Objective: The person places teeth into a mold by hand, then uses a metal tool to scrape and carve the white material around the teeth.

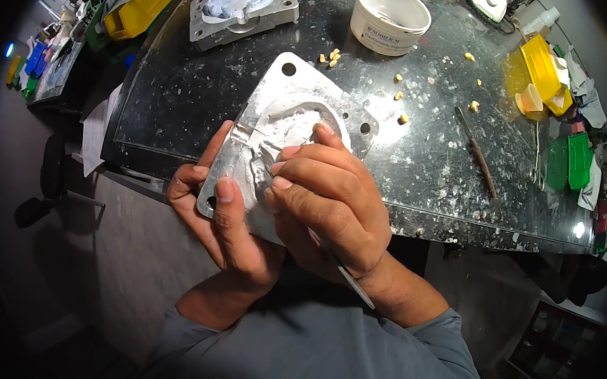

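My left hand (228, 223) grips a metal dental flask half (271, 87) by its near left corner, thumb on the top face and fingers underneath. The flask is tilted, with round holes near its corners and white plaster (290, 125) in its hollow. My right hand (341, 199) is closed around a slim metal hand tool (354, 286). Its flat shank sticks out below the palm, and the working end lies over the plaster by the flask's left side. My right fingertips rest close over the hollow and hide part of it.
A second flask half (205, 36) stands at the back left of the black bench (166, 98). Beside it is a white tub (389, 38). Small yellowish tooth-like pieces (334, 55) lie scattered. A brown-handled tool (482, 159), yellow bins (539, 63) and a green bin (578, 161) are at right.
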`<state>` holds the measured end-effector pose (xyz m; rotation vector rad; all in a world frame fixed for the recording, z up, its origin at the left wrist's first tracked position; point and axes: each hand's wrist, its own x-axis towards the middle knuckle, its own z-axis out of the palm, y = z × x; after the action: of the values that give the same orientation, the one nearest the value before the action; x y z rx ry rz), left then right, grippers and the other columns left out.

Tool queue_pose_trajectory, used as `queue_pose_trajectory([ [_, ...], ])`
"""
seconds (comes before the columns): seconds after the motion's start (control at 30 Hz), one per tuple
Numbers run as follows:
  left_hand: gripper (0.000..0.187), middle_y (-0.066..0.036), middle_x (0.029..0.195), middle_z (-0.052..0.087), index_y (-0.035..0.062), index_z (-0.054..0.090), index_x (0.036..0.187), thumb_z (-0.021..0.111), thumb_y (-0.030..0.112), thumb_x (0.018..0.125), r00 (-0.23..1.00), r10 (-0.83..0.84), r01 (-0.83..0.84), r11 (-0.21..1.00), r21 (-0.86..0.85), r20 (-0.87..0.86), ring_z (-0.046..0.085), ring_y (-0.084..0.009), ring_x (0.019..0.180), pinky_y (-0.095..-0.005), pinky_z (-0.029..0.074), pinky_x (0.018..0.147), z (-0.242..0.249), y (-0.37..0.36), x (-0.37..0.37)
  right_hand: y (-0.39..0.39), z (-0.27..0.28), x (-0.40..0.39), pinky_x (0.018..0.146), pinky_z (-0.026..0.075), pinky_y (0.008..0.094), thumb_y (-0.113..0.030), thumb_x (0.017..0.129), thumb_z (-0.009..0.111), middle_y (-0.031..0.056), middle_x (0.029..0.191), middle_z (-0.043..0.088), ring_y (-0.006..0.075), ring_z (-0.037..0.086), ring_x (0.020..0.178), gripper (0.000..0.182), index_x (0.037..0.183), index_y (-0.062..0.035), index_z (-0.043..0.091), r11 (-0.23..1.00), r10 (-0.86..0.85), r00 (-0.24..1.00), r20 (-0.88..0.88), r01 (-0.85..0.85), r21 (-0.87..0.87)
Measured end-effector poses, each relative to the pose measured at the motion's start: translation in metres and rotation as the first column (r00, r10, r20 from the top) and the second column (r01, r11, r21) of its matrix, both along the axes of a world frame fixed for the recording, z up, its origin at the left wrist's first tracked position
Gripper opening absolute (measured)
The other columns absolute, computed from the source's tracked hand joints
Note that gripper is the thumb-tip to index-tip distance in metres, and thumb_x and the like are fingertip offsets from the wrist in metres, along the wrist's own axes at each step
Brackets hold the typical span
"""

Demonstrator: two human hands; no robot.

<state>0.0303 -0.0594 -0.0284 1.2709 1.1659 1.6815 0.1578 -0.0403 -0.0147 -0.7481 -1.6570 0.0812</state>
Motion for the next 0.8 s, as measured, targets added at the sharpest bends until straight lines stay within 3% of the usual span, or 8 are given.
queue_pose_trajectory([
  [0.8,0.034,-0.033,0.143,0.047,0.0033,0.038,0.134,0.047,0.023,0.108,0.974,-0.023,0.013,0.999,0.045,0.225,0.054,-0.0368,0.129,-0.0497,0.047,0.109,0.008,0.006,0.009,-0.01,0.013,0.001,0.107,0.05,0.0582,-0.007,0.076,0.076,0.0173,0.107,0.066,0.0333,0.07,0.106,0.027,0.1,0.0034,0.07,0.992,0.017,0.997,0.081,-0.007,-0.127],
])
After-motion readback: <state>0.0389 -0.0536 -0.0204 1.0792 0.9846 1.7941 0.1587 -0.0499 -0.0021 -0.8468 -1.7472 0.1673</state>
